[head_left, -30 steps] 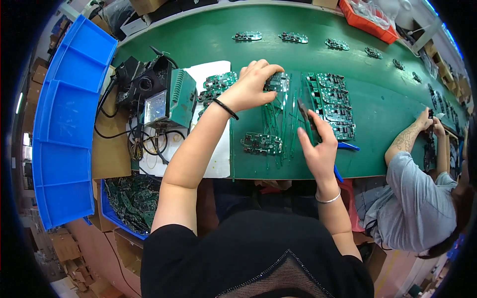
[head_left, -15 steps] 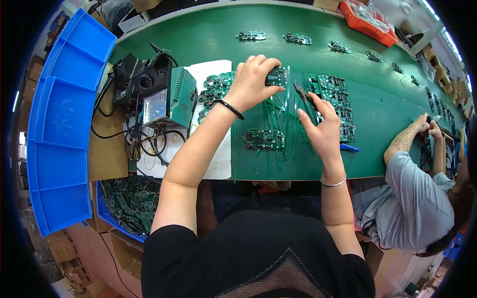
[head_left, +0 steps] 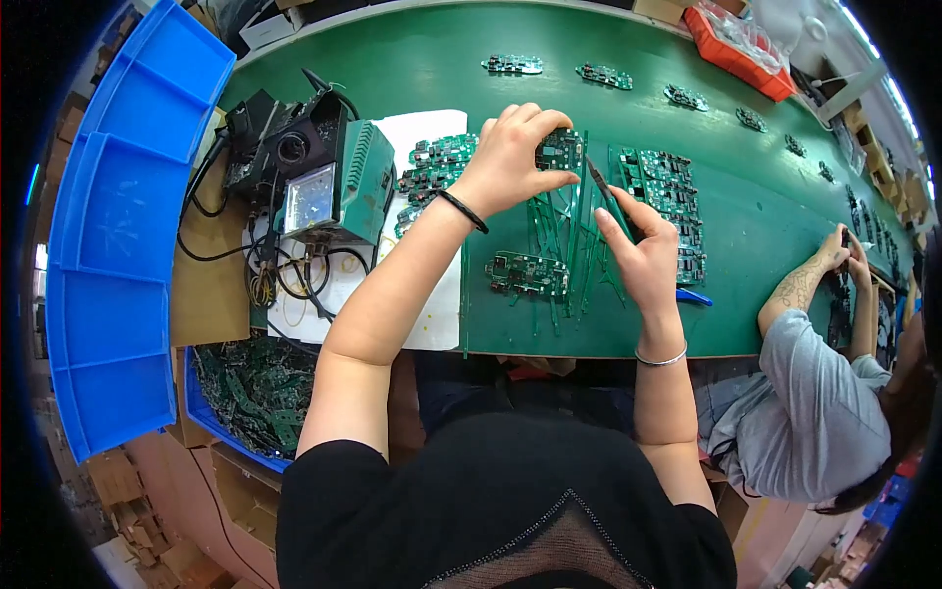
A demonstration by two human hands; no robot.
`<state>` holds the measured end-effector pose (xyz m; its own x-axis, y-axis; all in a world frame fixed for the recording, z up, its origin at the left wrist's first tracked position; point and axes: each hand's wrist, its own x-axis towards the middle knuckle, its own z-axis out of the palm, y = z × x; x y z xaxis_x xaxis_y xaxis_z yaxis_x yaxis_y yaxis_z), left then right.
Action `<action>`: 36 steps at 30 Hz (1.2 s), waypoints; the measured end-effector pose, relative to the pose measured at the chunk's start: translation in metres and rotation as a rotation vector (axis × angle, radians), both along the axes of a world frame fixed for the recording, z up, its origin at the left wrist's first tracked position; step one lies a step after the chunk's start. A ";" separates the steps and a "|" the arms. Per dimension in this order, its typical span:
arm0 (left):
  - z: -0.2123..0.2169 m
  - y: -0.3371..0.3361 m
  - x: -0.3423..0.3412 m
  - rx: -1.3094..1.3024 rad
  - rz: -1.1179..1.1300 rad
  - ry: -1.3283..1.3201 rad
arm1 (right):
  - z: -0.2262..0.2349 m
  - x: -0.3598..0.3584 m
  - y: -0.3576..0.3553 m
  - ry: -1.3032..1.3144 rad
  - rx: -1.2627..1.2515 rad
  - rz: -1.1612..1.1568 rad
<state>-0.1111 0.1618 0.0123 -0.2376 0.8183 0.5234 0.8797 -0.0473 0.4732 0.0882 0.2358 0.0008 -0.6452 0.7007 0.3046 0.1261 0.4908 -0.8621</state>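
Note:
My left hand (head_left: pixel 508 157) grips a green circuit board (head_left: pixel 562 150) by its left part, thumb below and fingers above. In my right hand (head_left: pixel 648 250) is a pair of cutting pliers (head_left: pixel 601 187), jaws pointing away from me beside the board's right edge. Whether the jaws touch the board I cannot tell. Thin green scrap strips (head_left: pixel 549 231) lie loosely under and between my hands. Nearer to me rests a single circuit board (head_left: pixel 528 274). Right of the pliers stands a block of several boards (head_left: pixel 662 187), and more boards (head_left: pixel 437 162) lie left of my left hand.
A soldering station (head_left: pixel 339 187) with tangled cables sits on white paper (head_left: pixel 437 314) at left. Blue trays (head_left: pixel 108 245) stand beyond it; a blue bin (head_left: pixel 231 447) holds green scrap. Spaced boards (head_left: pixel 603 76) line the far side. A co-worker (head_left: pixel 805 393) works at right.
The pliers' jaws have swung more upright and come closer to the right edge of the held board. My left hand keeps its grip. The whole view has shifted slightly.

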 end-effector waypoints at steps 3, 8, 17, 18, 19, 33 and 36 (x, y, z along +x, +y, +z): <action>-0.004 0.003 -0.002 0.016 -0.002 0.023 | -0.002 0.000 0.003 0.027 -0.084 0.036; -0.005 0.004 -0.001 0.010 0.009 0.027 | -0.007 0.001 0.008 0.043 -0.110 0.060; -0.003 0.005 0.000 -0.004 0.022 0.022 | -0.002 0.000 0.008 0.054 -0.188 0.084; -0.003 0.005 0.000 -0.016 0.025 0.018 | -0.003 -0.001 0.009 0.052 -0.179 0.085; -0.003 0.004 0.000 -0.016 0.026 0.017 | -0.003 -0.001 0.009 0.049 -0.170 0.087; -0.036 0.012 -0.033 0.082 -0.192 -0.722 | -0.015 -0.004 0.014 0.062 -0.513 0.235; -0.004 -0.015 -0.027 -0.108 -0.122 -0.682 | -0.009 -0.002 0.017 -0.019 -0.417 0.127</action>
